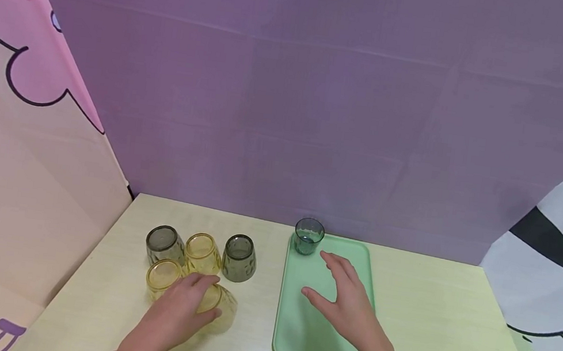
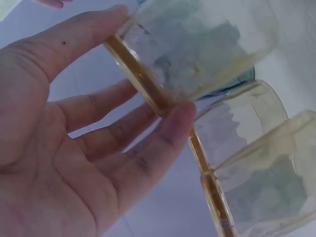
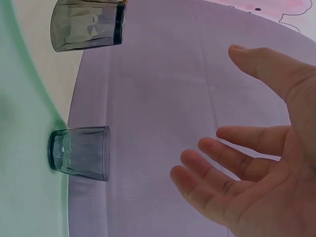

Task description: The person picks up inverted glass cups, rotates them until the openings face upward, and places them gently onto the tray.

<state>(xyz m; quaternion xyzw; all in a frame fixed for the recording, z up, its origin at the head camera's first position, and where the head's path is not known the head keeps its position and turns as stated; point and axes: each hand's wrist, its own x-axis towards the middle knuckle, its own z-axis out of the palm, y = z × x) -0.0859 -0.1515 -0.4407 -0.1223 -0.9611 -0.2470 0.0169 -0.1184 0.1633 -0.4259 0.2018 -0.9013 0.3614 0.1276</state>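
On the left of the table my left hand (image 1: 174, 317) pinches the base of an upside-down yellow glass (image 1: 223, 312). The left wrist view shows thumb and fingers at the rim of its thick amber base (image 2: 140, 74). Close by, also turned over, are another yellow glass (image 1: 162, 275) and a yellow glass behind (image 1: 202, 254). My right hand (image 1: 347, 307) hovers over the green tray (image 1: 294, 339), fingers spread and holding nothing. A blue-grey glass (image 1: 308, 237) stands upright at the tray's far left corner, beyond the right fingertips.
Two dark grey glasses, one at the left (image 1: 163, 243) and one nearer the tray (image 1: 239, 260), stand upside down beside the yellow ones. A purple cloth (image 1: 288, 112) hangs behind the pale table (image 1: 432, 320). Printed cloths flank both sides.
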